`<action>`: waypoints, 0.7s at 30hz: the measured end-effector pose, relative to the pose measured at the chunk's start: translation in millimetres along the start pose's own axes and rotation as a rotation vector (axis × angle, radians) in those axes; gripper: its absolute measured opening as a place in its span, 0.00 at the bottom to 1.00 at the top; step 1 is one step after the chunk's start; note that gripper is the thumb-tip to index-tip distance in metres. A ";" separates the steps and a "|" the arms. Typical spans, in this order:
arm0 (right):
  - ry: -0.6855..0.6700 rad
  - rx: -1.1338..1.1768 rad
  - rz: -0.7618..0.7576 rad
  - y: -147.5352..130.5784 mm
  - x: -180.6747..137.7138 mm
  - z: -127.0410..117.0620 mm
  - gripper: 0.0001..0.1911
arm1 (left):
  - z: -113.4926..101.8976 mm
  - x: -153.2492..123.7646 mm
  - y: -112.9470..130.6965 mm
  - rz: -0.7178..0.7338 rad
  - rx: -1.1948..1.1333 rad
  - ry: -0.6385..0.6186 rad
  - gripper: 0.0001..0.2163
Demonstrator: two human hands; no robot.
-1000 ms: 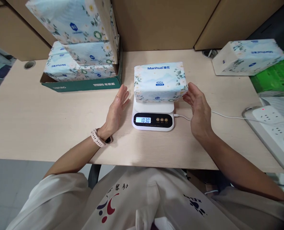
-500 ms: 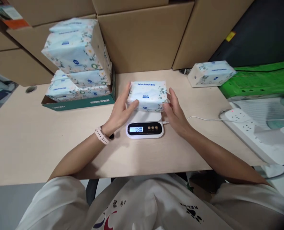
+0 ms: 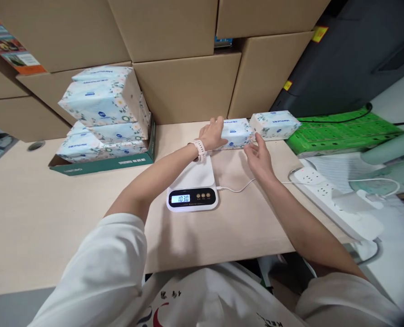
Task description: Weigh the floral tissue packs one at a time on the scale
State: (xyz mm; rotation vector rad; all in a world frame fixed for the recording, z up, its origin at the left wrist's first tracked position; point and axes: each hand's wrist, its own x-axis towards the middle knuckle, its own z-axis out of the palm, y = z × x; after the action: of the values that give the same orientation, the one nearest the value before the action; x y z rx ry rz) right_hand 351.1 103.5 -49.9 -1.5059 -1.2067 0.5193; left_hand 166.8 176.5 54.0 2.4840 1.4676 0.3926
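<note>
A floral pack of tissues (image 3: pixel 236 131) is at the back of the desk, left of a second tissue pack (image 3: pixel 276 125). My left hand (image 3: pixel 211 135) grips its left end, thumb at the front and fingers at the back. At its front right corner is my right hand (image 3: pixel 259 156), thumb and fingers around that corner; how firmly it presses cannot be seen. Below my left wrist stands a white digital scale (image 3: pixel 195 177), its lit display reading 103.0. Nothing shows on the visible part of its plate.
A green open carton (image 3: pixel 120 165) at left holds several stacked tissue packs (image 3: pixel 96 97). Cardboard boxes (image 3: pixel 188 86) line the back. To the right are a green plastic crate (image 3: pixel 338 131), a power strip (image 3: pixel 338 200) and a white cable (image 3: pixel 238 190).
Both hands have carried the tissue pack off the scale, back and right, beside the second pack. The view has shifted. The display still reads 103.0.
</note>
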 end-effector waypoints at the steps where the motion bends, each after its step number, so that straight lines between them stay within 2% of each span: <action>1: 0.008 -0.007 -0.017 -0.6 -1.7 -0.4 0.45 | 4.2 6.4 3.9 0.000 0.003 -0.002 0.27; 5: -0.029 -0.070 -0.115 -7.7 -13.0 1.5 0.38 | 18.0 31.8 11.1 0.038 -0.037 0.018 0.24; 8: -0.069 -0.103 -0.183 -14.0 -22.3 4.4 0.35 | 20.1 39.1 5.3 0.073 -0.086 -0.005 0.22; 10: -0.090 -0.110 -0.191 -18.1 -28.1 5.6 0.34 | 15.1 29.5 -4.7 0.096 -0.119 -0.025 0.23; 12: -0.104 -0.113 -0.175 -22.3 -33.7 5.5 0.36 | 3.1 6.3 -20.0 0.150 -0.161 0.031 0.23; 14: -0.115 -0.109 -0.153 -27.8 -39.6 4.4 0.39 | -17.7 -27.8 -42.9 0.205 -0.217 0.206 0.24; 16: -0.135 -0.080 -0.138 -37.3 -44.9 4.7 0.43 | -48.2 -65.6 -76.8 0.201 -0.258 0.482 0.29; 19: -0.261 0.037 -0.152 -66.6 -46.1 16.8 0.44 | -108.4 -112.1 -151.1 0.042 -0.191 0.997 0.36; 20: -0.335 0.090 -0.168 -81.2 -43.2 26.2 0.44 | -129.5 -122.4 -179.8 -0.027 -0.161 1.118 0.39; 21: -0.421 0.147 -0.180 -97.8 -38.1 39.2 0.43 | -149.4 -130.0 -208.4 -0.062 -0.121 1.055 0.44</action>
State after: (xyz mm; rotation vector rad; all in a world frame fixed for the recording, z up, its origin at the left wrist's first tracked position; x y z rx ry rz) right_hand 264.0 78.2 16.0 -1.1815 -1.5743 0.8106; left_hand -114.9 169.6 111.1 2.1553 1.7023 1.9053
